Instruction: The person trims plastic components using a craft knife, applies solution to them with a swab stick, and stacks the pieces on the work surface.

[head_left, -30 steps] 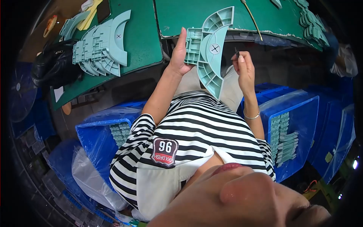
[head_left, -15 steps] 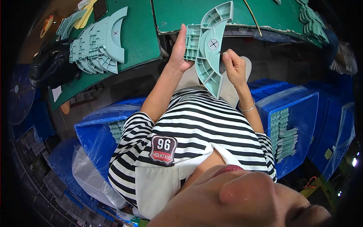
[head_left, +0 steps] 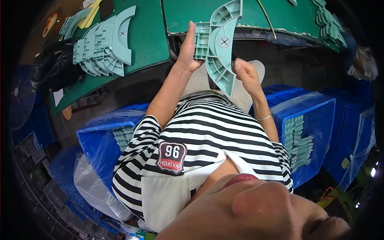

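My left hand (head_left: 188,50) grips a pale green curved plastic part (head_left: 228,51) by its square ribbed end, thumb pointing up. The part is held upright in front of my body. It has an arc-shaped piece with ribbed compartments and a round white spot marked with a dark X. Beside the arc's right edge, my right hand (head_left: 247,74) is closed with the fingers curled in. Whatever it may hold is hidden.
A stack of similar green parts (head_left: 97,46) lies on the green table (head_left: 149,34) at left, near a black bag (head_left: 56,66). More parts (head_left: 330,26) lie at far right. Blue bins (head_left: 320,128) holding parts flank my body.
The plastic part and my left hand have shifted slightly up and left. My right hand has dropped a little; the thin dark thing seen at its fingertips earlier no longer shows.
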`<act>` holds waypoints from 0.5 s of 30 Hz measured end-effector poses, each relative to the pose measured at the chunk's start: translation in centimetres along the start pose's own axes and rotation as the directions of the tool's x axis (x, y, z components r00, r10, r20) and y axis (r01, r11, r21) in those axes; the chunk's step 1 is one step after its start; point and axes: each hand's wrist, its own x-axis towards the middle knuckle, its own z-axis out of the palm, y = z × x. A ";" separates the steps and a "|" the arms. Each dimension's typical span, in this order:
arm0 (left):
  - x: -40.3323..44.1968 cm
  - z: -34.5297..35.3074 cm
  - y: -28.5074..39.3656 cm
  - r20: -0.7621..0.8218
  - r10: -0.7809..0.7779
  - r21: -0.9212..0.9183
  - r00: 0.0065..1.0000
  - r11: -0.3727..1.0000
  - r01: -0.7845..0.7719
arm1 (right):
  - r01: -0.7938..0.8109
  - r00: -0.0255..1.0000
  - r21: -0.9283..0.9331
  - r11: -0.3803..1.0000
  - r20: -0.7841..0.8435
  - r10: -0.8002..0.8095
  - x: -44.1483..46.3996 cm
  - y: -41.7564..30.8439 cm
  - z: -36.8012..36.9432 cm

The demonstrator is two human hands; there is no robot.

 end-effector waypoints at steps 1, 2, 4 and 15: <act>0.1 0.2 0.2 0.011 0.004 -0.003 1.000 1.000 -0.004 | -0.037 0.998 0.054 0.998 -0.057 0.040 0.2 -0.3 -0.1; 0.1 0.4 0.2 0.011 0.015 0.010 1.000 1.000 -0.015 | -0.072 0.990 0.109 0.991 -0.112 0.084 0.4 -0.7 -0.1; -0.1 0.7 0.2 0.009 0.034 0.037 0.999 0.999 -0.035 | -0.087 0.977 0.168 0.982 -0.177 0.117 0.7 -1.1 0.2; -1.0 1.1 0.2 -0.011 0.156 0.186 0.988 0.971 -0.151 | -0.025 0.888 0.137 0.990 -0.453 0.085 1.7 -0.3 0.4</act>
